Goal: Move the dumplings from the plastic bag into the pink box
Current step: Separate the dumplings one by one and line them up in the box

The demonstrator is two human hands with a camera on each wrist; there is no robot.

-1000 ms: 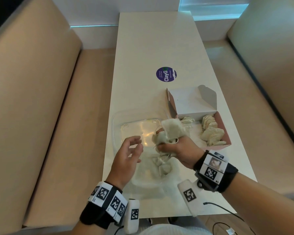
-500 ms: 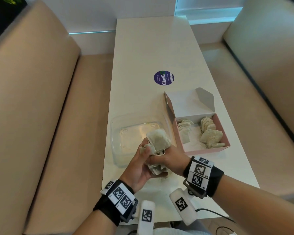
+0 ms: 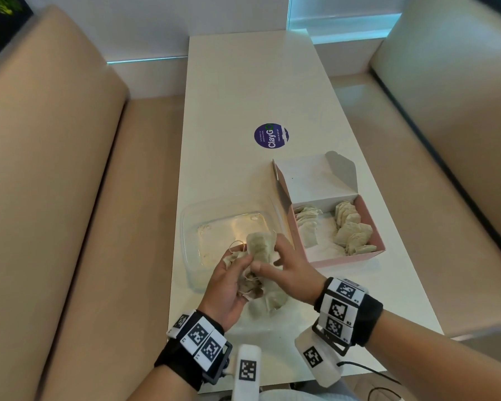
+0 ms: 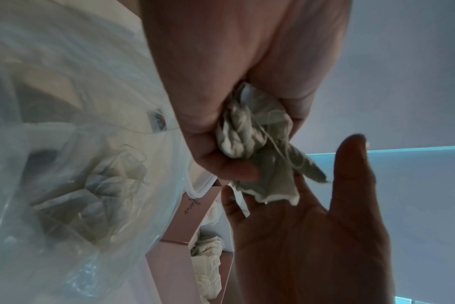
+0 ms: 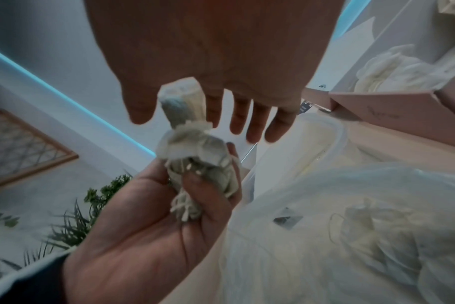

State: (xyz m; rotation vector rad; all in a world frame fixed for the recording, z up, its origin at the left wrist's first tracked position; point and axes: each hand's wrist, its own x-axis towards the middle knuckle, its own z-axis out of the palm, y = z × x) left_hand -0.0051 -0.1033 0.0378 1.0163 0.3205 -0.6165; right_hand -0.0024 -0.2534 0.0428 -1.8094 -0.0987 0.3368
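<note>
Head view: a clump of pale, crumpled cloth dumplings [image 3: 250, 269] with loose threads sits above the near table edge, held between both hands, not yet in the box. The left hand [image 3: 229, 287] cups it from below with thumb and fingers curled round it; the right hand [image 3: 284, 269] has its fingers nearly straight, one upright dumpling [image 3: 259, 246] trapped between thumb and forefinger. A second ago the right hand alone gripped the bunch while the left hovered spread beside it; half a second ago the left closed in, and now the right has loosened. I judge this a handover, or a teasing apart of tangled pieces, so that single dumplings can be placed.

More dumplings lie in the clear, crinkled plastic bag [image 3: 272, 303] under the hands. The open pink cardboard box [image 3: 350, 257] stands to the right, holding two rows of dumplings, with a clear plastic tray [image 3: 190, 227] beside it on the white table [image 3: 243, 82]. The camera has also tilted since then.
</note>
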